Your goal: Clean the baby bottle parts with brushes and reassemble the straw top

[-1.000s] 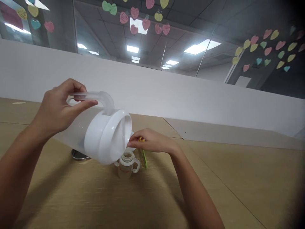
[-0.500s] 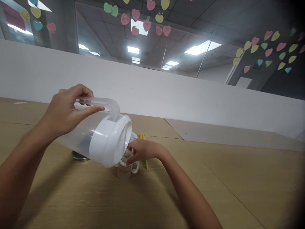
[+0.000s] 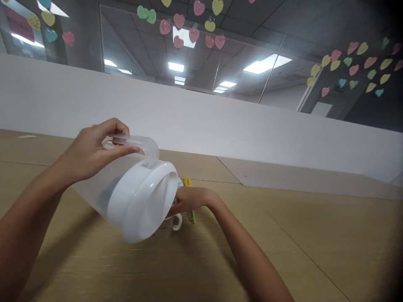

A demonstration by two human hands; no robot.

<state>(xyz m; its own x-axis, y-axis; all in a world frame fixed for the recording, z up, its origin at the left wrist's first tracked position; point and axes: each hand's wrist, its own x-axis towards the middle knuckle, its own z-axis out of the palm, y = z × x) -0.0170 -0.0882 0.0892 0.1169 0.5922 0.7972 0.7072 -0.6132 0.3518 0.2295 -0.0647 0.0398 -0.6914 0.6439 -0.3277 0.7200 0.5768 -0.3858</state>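
Note:
My left hand (image 3: pixel 94 149) is wrapped round the clear handle of a large translucent water pitcher (image 3: pixel 151 201) with a white lid. The pitcher is tilted, its lid end pointing down to the right, above a small clear baby bottle (image 3: pixel 164 230) with a white loop handle (image 3: pixel 178 222). My right hand (image 3: pixel 189 199) is closed at the top of the bottle, thumb towards me; its fingertips and the bottle's mouth are mostly behind the lid. The bottle stands on the wooden table (image 3: pixel 220 260). Whether water is flowing cannot be made out.
Behind my right hand are a yellow thing (image 3: pixel 187 181) and a thin green piece (image 3: pixel 193 217), both partly hidden. A small pale strip (image 3: pixel 27 136) lies at the table's far left. A white low wall (image 3: pixel 195 121) runs along the back, below glass with heart-shaped notes.
The pitcher has come lower and nearer to me, its lid now covering the bottle's mouth and the metal dish on the left. My right hand has stayed nearly in place.

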